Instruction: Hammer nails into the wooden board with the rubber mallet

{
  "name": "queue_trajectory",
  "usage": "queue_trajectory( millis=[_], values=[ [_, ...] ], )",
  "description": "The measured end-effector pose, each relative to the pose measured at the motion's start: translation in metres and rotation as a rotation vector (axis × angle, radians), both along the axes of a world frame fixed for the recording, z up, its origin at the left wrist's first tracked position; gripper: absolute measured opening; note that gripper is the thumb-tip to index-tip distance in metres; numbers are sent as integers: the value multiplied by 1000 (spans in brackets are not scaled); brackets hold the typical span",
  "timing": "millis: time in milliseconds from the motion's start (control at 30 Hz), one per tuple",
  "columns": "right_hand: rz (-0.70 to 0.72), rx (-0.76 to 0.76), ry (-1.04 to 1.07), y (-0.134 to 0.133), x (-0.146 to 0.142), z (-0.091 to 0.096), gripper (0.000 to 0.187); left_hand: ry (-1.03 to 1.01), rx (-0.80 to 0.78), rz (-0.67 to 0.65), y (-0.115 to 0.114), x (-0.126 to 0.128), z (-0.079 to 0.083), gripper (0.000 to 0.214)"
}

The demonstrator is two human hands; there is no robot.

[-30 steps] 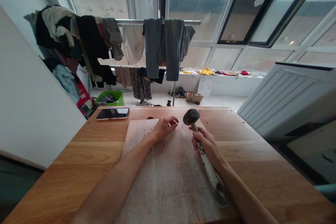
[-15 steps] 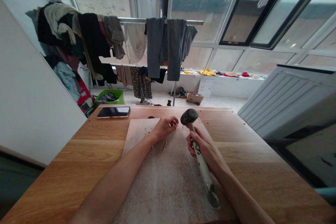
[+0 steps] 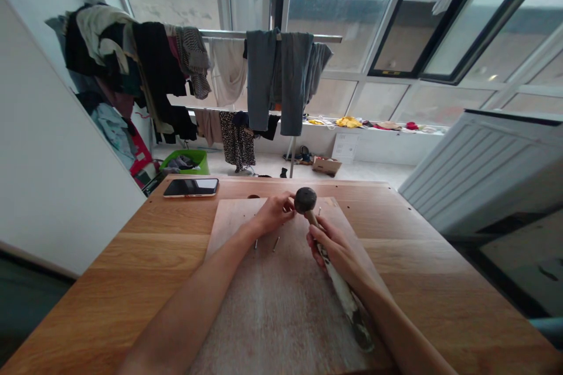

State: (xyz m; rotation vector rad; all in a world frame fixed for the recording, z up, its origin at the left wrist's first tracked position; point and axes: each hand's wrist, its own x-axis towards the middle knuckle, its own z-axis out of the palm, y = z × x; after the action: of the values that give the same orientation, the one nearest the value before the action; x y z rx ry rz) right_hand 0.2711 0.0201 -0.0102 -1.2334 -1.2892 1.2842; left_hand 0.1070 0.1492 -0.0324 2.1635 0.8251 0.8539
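Observation:
My right hand (image 3: pixel 332 246) grips a hammer (image 3: pixel 341 287) by its worn, pale handle. Its dark head is raised over the far part of a wooden board (image 3: pixel 281 304), right beside the fingertips of my left hand (image 3: pixel 277 214). Those fingers are pinched together above the board; whatever they hold is hidden behind the hammer head. One nail (image 3: pixel 275 244) lies on the board just below my left hand, and a second nail (image 3: pixel 255 244) is partly visible by the wrist. Another small nail (image 3: pixel 320 210) stands up to the right of the hammer head.
The board lies on a wooden table (image 3: pixel 109 281). A phone (image 3: pixel 190 187) rests at the table's far left. Beyond the far edge are a green basin (image 3: pixel 200 161) and a rack of hanging clothes (image 3: pixel 264 82). A white ribbed panel (image 3: pixel 475 164) stands at the right.
The hammer head has moved left and slightly down, close to my left fingertips. My left hand has shifted only slightly, and a standing nail now shows right of the hammer head.

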Motion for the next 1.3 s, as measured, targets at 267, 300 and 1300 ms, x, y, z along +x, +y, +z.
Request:
queue_trajectory(
  millis=[267, 300, 1300],
  values=[
    [-81, -7, 1, -4, 1, 12, 42, 364, 9, -80, -4, -35, 34, 13],
    [-85, -1, 0, -4, 1, 13, 42, 412, 6, -85, -6, -35, 35, 11],
    [-95, 50, 45, 2, -21, 33, 33, -133, -174, -31, 10, -26, -12, 9]
  ],
)
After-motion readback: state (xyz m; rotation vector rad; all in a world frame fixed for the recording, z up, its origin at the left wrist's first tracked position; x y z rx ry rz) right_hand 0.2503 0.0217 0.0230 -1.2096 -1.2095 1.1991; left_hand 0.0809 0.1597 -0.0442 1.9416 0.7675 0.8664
